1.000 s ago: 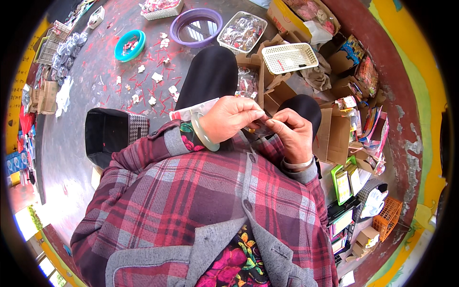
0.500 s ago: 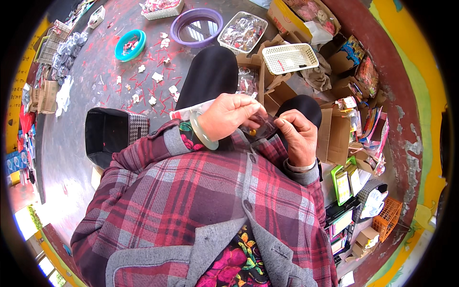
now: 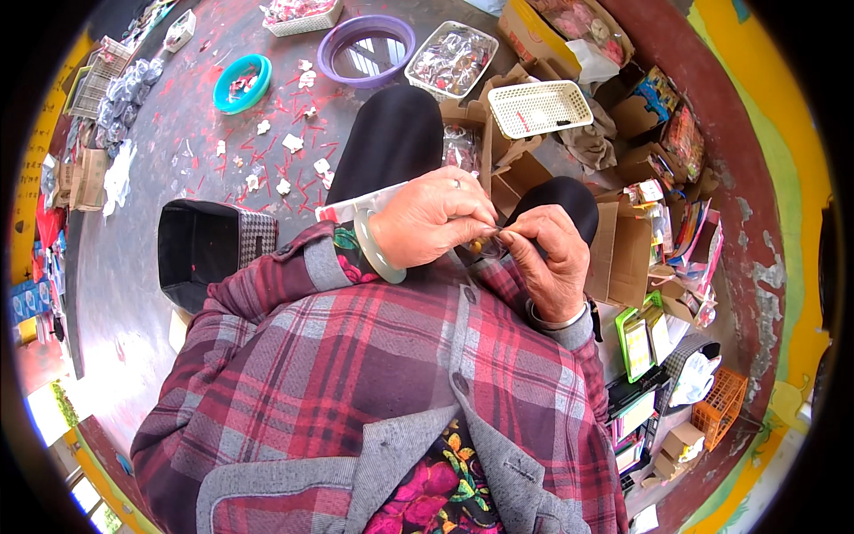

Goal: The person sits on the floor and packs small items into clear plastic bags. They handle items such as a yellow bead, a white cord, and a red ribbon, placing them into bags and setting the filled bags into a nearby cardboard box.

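Observation:
My left hand (image 3: 434, 218), with a ring and a pale green bangle at its wrist, is closed in a pinch over my lap. Opposite it, my right hand (image 3: 551, 260) also pinches, its thumb and forefinger meeting the left fingertips. Between them is a small clear plastic bag (image 3: 487, 247) with something yellow inside; its top edge is in both sets of fingers. The fingers partly hide the bag. Just beyond my hands, between my knees, a cardboard box (image 3: 486, 142) holds several clear packets.
On the dark table lie white pieces (image 3: 293, 142) and red sticks, with a teal basin (image 3: 265, 80), a purple basin (image 3: 409, 49) and a white basket of packets (image 3: 491, 55). A cream basket (image 3: 583, 98) rests over boxes at right. A black bin (image 3: 245, 233) stands at left.
My hands have come closer together, fingertips now meeting at the bag's top edge. The left hand has rolled so its ring shows, and the bag is more covered.

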`<act>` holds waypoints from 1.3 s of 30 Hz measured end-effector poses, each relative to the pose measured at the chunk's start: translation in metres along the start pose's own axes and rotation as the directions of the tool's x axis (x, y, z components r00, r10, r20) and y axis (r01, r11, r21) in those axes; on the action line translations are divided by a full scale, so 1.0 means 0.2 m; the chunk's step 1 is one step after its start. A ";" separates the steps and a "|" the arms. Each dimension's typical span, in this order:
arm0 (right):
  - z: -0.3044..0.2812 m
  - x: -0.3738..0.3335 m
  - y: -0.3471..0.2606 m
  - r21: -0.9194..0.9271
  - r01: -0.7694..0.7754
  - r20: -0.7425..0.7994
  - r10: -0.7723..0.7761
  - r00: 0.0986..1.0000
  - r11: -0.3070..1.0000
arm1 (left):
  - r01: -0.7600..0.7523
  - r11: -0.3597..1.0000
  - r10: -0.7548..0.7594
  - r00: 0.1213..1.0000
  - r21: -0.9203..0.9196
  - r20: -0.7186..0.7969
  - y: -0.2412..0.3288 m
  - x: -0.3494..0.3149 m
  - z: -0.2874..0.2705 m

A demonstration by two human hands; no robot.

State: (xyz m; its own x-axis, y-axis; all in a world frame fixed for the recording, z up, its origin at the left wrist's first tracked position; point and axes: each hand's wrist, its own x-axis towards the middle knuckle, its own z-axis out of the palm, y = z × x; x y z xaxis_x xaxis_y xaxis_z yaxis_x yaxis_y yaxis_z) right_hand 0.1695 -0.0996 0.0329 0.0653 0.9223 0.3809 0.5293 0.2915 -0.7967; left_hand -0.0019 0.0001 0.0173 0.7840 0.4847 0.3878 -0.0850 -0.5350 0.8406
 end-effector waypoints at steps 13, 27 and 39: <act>-0.01 -0.03 0.01 0.172 -0.063 -0.028 0.068 0.997 0.983 | 0.232 0.948 -0.222 0.973 -0.218 0.067 0.00 -0.02 -0.03; 0.01 -0.01 0.04 0.574 -0.363 0.077 0.394 0.916 0.734 | 0.529 0.477 -0.540 0.807 -0.702 0.241 0.00 0.00 -0.02; 0.09 0.07 0.15 0.800 -0.480 0.166 0.636 0.754 0.360 | 0.588 0.231 -0.644 0.689 -0.775 0.331 -0.04 0.00 -0.01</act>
State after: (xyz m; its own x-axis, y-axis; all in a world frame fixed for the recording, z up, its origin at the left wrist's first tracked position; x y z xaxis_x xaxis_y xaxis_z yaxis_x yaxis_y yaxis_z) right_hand 0.1718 -0.0733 0.0062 0.2450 0.9229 -0.2972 -0.5175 -0.1347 -0.8450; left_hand -0.0014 0.0062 0.0110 0.7988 0.4499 -0.3994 -0.0352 0.6977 0.7155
